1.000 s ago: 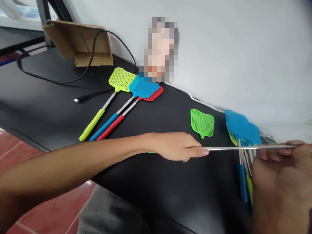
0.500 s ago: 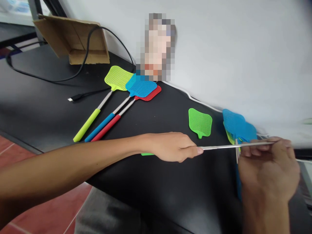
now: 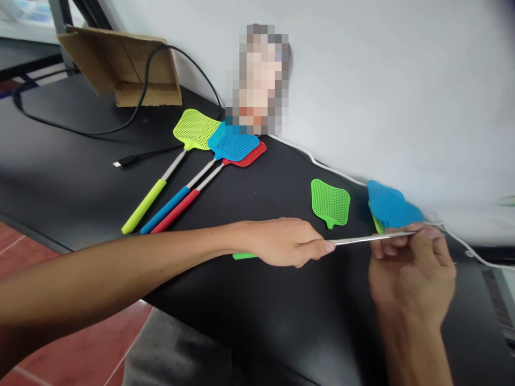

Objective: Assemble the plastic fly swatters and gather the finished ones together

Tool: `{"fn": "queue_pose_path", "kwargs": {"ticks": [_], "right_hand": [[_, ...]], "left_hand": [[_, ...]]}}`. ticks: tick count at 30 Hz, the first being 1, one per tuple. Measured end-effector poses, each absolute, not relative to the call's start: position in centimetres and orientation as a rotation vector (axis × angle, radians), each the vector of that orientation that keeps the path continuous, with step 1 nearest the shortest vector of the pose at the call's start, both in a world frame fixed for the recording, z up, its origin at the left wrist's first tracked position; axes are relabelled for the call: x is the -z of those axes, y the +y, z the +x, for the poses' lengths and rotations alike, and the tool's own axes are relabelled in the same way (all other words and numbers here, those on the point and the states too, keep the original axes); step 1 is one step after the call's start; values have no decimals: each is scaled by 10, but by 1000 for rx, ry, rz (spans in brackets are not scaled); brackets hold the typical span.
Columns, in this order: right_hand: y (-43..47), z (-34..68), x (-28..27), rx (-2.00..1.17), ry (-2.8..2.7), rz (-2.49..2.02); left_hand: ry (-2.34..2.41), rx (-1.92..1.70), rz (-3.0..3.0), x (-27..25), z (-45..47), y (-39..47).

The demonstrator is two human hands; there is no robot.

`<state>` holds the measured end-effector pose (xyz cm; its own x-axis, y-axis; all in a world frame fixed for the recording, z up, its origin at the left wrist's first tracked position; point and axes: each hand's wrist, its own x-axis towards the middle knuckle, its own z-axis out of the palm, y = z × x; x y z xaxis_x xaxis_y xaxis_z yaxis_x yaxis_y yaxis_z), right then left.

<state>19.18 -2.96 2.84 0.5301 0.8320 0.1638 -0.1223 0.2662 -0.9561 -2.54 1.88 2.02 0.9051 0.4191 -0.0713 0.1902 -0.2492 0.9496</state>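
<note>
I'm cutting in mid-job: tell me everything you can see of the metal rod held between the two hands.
The metal rod is thin, straight, silvery and shiny, probably steel. It lies almost level above the black table, tilted slightly up toward the right. The left hand grips one end, where a green handle pokes out behind the wrist. The right hand pinches the other end in its fingertips. No swatter head is on it; a loose green head lies just behind.

Left hand (image 3: pixel 287 242) bare, no glove, no ring or watch visible. Left forearm bare whole length in shot, no sleeve showing. Right hand (image 3: pixel 410 265) also bare, wrist uncovered. Grey fabric at bottom edge, probably trousers, plain, no markings.
</note>
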Motion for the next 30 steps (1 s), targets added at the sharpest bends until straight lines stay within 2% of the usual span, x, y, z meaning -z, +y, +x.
{"fn": "queue_pose_path", "kwargs": {"ticks": [30], "right_hand": [[-42, 165, -24, -866, -855, -1116]], "left_hand": [[469, -246, 1835, -20, -23, 19]]}}
